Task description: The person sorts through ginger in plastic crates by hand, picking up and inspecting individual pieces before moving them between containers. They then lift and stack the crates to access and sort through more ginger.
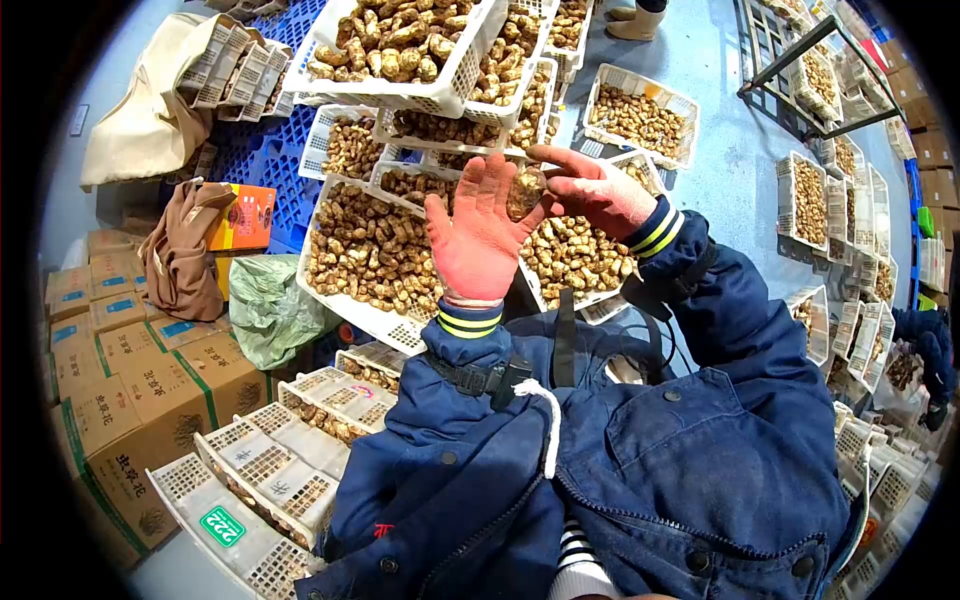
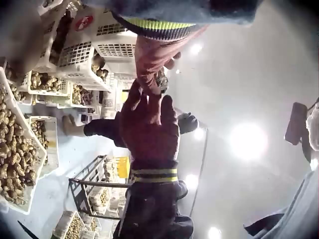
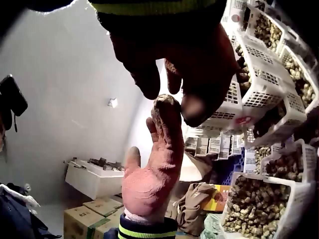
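A knobbly brown root-like piece (image 1: 523, 192) is raised between two red-gloved hands. My left hand (image 1: 475, 240) holds it between thumb and index finger, the other fingers spread upward. My right hand (image 1: 600, 192) comes in from the right. Its fingers are nearly straight, their tips right at the piece. From the right wrist, the piece (image 3: 167, 103) shows at the tips of the left hand (image 3: 152, 189), under the spaced fingers of the right hand (image 3: 184, 64). In the left wrist view, the right hand's (image 2: 149, 134) fingertips meet the left hand (image 2: 152, 57).
White crates (image 1: 365, 315) of similar pieces lie below the hands. More crates (image 1: 440, 100) are stacked ahead. Cartons (image 1: 155, 400), a green plastic bag (image 1: 275, 310) and a brown cloth (image 1: 185, 250) are at the left. A metal rack (image 1: 800, 55) stands at the upper right.
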The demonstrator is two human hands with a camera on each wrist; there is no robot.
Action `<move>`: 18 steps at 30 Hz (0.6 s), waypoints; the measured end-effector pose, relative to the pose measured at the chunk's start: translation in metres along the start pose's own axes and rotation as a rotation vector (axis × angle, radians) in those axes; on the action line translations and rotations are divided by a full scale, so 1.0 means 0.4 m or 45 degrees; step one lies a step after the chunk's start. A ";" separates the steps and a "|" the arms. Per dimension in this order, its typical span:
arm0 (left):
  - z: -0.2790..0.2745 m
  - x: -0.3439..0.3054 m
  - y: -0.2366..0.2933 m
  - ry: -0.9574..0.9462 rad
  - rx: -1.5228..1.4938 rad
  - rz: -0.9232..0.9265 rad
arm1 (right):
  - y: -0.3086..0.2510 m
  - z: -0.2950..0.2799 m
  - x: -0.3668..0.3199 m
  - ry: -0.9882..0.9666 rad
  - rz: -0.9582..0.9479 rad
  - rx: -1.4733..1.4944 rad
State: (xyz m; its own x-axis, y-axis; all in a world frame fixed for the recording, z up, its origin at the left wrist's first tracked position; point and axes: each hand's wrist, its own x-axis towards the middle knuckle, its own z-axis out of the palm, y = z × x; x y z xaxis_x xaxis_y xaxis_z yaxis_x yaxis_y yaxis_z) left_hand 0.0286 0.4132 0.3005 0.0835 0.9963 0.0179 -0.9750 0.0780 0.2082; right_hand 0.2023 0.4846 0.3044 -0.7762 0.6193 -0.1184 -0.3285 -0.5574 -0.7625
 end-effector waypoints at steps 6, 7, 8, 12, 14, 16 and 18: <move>-0.041 0.002 -0.022 0.038 0.081 -0.052 | 0.061 0.010 0.021 0.126 0.017 0.159; -0.053 -0.006 -0.020 0.044 0.078 -0.041 | 0.087 -0.023 0.025 0.134 0.038 0.243; -0.065 -0.013 -0.018 0.141 0.334 -0.071 | 0.129 -0.074 0.033 0.094 0.065 0.423; -0.255 -0.099 0.035 0.252 1.143 -0.152 | 0.304 -0.325 0.092 0.287 0.120 -0.054; -0.315 -0.158 0.089 0.427 1.131 -0.129 | 0.337 -0.384 0.158 0.604 0.403 0.376; -0.335 -0.212 0.140 0.815 0.647 -0.121 | 0.420 -0.489 0.272 0.718 0.216 0.468; -0.398 -0.267 0.195 0.965 0.763 -0.092 | 0.440 -0.568 0.372 0.919 0.130 0.317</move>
State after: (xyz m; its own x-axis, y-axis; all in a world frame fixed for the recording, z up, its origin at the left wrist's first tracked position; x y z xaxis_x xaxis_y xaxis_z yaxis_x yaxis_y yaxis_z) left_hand -0.0893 0.3184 0.1591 -0.2204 0.7644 -0.6059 -0.6883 0.3182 0.6518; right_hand 0.1512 0.6044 0.0082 -0.2937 0.7176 -0.6315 -0.4520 -0.6864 -0.5697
